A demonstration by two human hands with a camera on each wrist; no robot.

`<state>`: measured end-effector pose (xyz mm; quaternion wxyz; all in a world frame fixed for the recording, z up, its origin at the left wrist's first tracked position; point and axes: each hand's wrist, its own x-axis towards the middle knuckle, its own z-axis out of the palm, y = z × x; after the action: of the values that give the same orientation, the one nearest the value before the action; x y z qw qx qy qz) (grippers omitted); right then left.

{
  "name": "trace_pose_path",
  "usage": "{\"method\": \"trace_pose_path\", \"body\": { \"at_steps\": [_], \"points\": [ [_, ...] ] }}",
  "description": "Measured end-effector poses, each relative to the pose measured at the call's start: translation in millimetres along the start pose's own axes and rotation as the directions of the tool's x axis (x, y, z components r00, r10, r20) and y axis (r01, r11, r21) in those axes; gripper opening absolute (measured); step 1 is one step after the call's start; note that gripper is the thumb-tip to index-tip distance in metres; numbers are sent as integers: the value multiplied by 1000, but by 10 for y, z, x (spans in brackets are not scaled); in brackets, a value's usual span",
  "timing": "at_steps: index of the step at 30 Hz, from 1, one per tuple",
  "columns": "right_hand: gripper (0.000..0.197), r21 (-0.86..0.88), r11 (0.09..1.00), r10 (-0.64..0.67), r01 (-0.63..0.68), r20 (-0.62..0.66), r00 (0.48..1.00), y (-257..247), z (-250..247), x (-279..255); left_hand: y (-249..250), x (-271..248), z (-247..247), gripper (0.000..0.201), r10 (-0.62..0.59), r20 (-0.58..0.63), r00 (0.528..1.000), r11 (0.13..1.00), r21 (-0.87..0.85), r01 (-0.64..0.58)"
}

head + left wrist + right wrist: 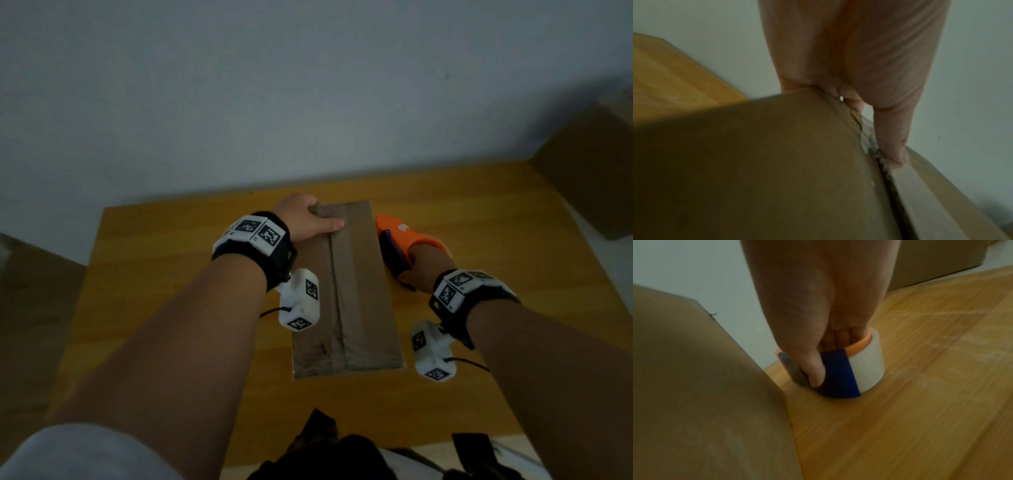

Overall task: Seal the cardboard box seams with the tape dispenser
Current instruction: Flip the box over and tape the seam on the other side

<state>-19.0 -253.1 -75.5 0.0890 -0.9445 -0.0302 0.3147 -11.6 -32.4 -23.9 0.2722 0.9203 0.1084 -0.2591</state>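
Observation:
A long brown cardboard box (356, 291) lies on the wooden table (164, 274), its centre seam running away from me. My left hand (308, 219) grips the box's far left corner, thumb lying across the top, fingers curled over the far edge. In the left wrist view the thumb (892, 138) presses beside the seam on the box (756, 162). To the right of the box stands the orange and blue tape dispenser (397, 240). My right hand (428, 267) grips it. The right wrist view shows fingers inside the orange ring and thumb on the blue part of the dispenser (840, 373), which rests on the table.
Another cardboard box (589, 171) stands at the table's far right corner, and a brown box shape (30, 291) sits beside the table at the left. A pale wall (308, 85) rises behind the table. Dark bag straps (342, 452) lie at the near edge.

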Motion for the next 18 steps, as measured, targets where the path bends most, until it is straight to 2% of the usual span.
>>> {"method": "trace_pose_path", "body": {
  "at_steps": [3,6,7,9,11,13,15,17,18],
  "points": [
    [40,47,999,8,-5,-56,998,41,-74,-90,24,-30,-16,80,-6,24,1000,1000,-5,6],
    [5,117,991,75,-63,-102,992,80,-193,-207,76,-106,-36,70,25,18,1000,999,-32,-25],
    [2,140,985,118,-102,-112,987,100,-235,-223,100,-140,-44,67,39,-1,999,998,-44,-39],
    [9,192,969,175,-153,-107,979,115,-359,-275,160,-199,-78,61,64,-58,996,995,-72,-68],
    [11,266,953,182,-143,-127,975,126,-501,-317,236,-230,-143,53,85,-115,990,992,-80,-95],
    [13,419,903,175,-97,-151,973,127,-653,-370,327,-255,-231,44,107,-163,981,988,-91,-123],
    [26,568,822,184,-37,-203,962,131,-803,-427,431,-285,-313,38,130,-195,972,977,-141,-159],
    [13,618,786,177,30,-272,946,84,-961,-537,536,-334,-370,36,142,-183,973,954,-238,-184],
    [20,631,774,171,56,-293,941,77,-1023,-560,586,-374,-381,35,137,-151,979,924,-337,-181]
  ]
}}
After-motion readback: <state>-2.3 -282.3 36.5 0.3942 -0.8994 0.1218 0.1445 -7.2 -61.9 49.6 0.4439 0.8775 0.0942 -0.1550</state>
